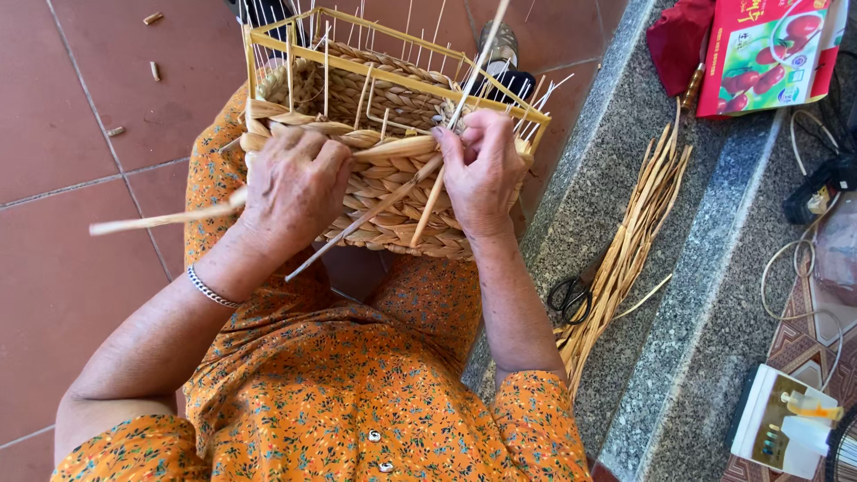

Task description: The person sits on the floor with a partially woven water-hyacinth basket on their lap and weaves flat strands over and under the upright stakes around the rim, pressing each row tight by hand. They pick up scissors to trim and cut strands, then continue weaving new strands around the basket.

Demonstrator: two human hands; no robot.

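A half-woven basket (384, 134) on a yellow wire frame is held on the lap, above the orange floral dress (330, 393). The left hand (295, 192) is closed on the basket's near wall, touching a flat fibre strand (393, 147), and the right hand (482, 174) is pinched on that strand at the basket's right corner. Right of the basket, a bundle of straw (629, 241) and black scissors (569, 296) are laid on the granite step (705, 295).

Quick count: one half-woven basket (384, 170), two hands on it, left hand (295, 192) and right hand (482, 174), one bracelet (212, 290), one pair of scissors (569, 297), one bundle of straw (629, 245), one red box (763, 54), three little stubs on the floor (62, 268).
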